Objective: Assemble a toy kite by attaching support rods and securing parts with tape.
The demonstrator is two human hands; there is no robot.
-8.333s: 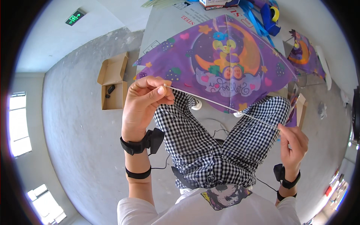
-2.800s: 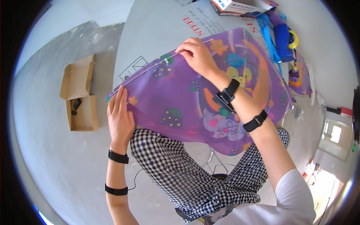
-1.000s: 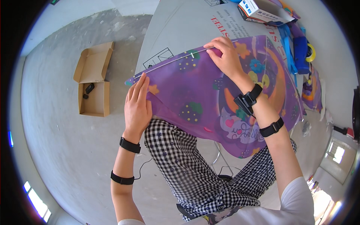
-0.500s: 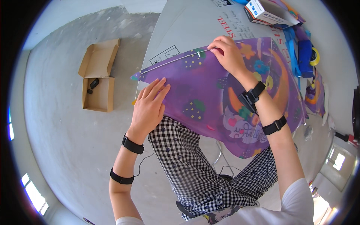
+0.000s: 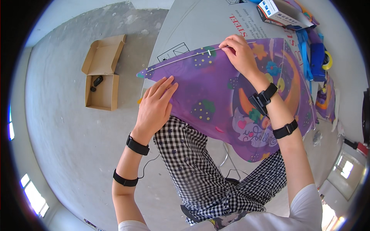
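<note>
A purple printed kite with a moon and star pattern lies over the table's near edge, its lower part hanging above my knees. Along its far edge runs a thin pale rod with a small white clip on it. My right hand pinches the rod at the kite's far edge, just right of the clip. Spread out flat, my left hand rests on the near left edge of the kite, fingers pointing toward its left tip.
The grey tabletop carries printed lettering. At its far right are a white and dark box, a blue roll, yellow tape and another printed fabric piece. An open cardboard box with small black items sits left, on the floor.
The whole view has shifted slightly, with table and kite now a little farther right. Both hands keep their places on the kite.
</note>
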